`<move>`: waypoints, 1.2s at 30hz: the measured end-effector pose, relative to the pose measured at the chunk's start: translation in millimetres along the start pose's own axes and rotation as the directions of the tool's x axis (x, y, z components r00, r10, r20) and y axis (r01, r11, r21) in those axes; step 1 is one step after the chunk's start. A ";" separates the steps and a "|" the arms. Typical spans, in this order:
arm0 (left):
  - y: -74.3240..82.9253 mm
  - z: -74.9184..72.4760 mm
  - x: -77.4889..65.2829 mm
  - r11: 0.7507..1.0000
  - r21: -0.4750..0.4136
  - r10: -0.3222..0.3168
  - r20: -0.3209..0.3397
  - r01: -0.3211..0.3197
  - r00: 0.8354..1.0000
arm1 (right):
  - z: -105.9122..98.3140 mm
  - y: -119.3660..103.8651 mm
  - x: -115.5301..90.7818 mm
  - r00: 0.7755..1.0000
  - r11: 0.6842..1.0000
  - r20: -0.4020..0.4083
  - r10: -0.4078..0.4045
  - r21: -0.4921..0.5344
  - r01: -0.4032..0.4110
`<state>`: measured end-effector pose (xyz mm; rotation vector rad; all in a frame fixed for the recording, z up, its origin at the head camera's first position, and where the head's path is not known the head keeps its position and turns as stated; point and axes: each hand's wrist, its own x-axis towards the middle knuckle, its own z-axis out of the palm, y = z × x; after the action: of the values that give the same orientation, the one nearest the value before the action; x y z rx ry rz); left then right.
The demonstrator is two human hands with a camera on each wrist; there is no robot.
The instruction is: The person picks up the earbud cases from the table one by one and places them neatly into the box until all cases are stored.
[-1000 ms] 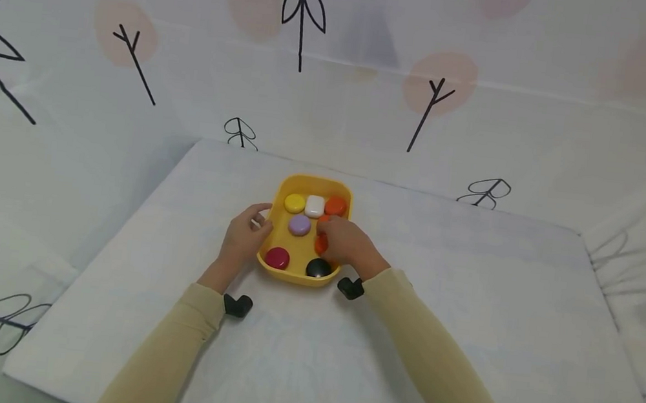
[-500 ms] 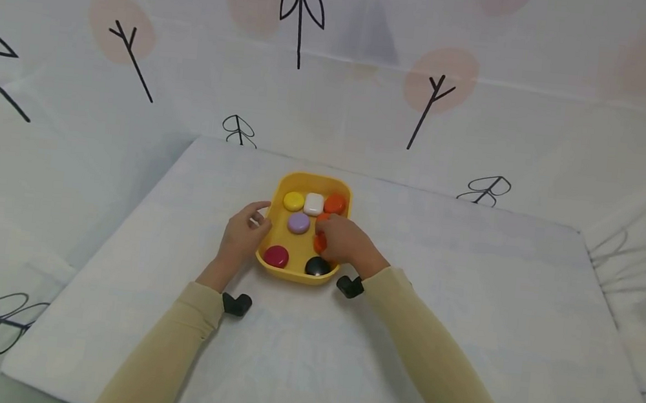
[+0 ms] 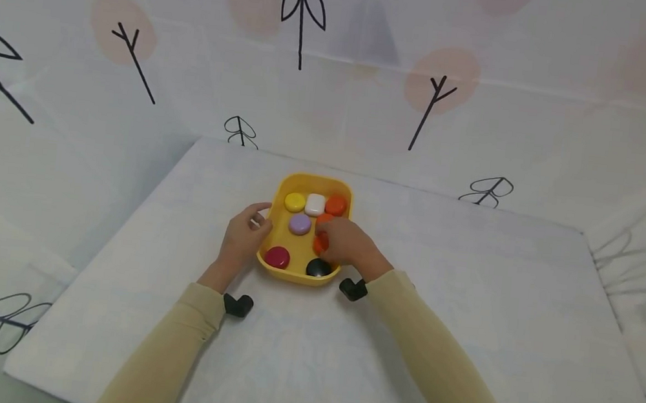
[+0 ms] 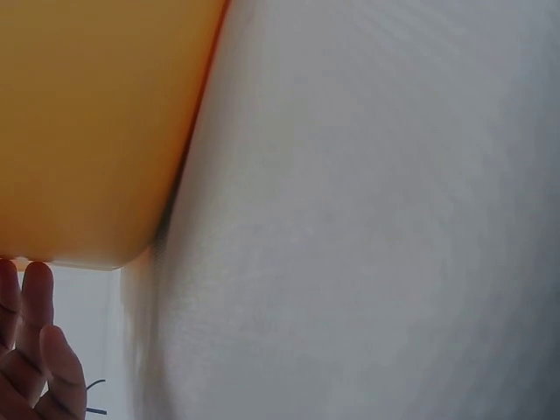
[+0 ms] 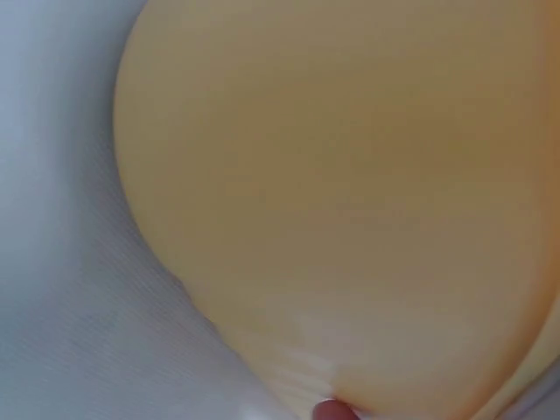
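A yellow tray [image 3: 271, 239] holds several glossy rounded pieces. My left hand [image 3: 242, 236] stands at its left side, its loosely bent fingers touching the wall. In the left wrist view, fingertips [image 4: 37, 276] meet the yellow wall. My right hand [image 3: 348, 241] reaches over the right rim, with finger and thumb about an orange disc [image 3: 320, 246] low in the tray. Just above it, a second orange disc [image 3: 324, 218] is partly covered by the fingers. A third orange disc [image 3: 335, 205] lies in the far right corner. The right wrist view shows mostly the yellow wall [image 5: 332, 192].
Also in the tray are a yellow disc [image 3: 294, 202], a white square piece [image 3: 315, 205], a lilac disc [image 3: 300, 224], a dark red disc [image 3: 277, 257] and a black disc [image 3: 318, 268]. The white table [image 3: 465, 306] meets a patterned cloth [image 3: 355, 114] behind.
The right thumb has spread slightly downward, away from the index finger, beside the lower orange disc. The left hand and the tray stay in place.
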<state>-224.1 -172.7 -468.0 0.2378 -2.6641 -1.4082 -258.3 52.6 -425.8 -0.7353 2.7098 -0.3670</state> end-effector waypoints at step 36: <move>4.4 0.9 -3.3 1.000 0.000 0.011 -0.018 -0.011 1.000 | -14.3 2.0 -22.9 0.972 0.980 -0.231 -0.045 0.178 0.088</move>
<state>-221.4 -168.8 -465.0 0.2339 -2.6463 -1.3965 -245.5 68.7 -408.1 -0.7737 2.8108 -0.7539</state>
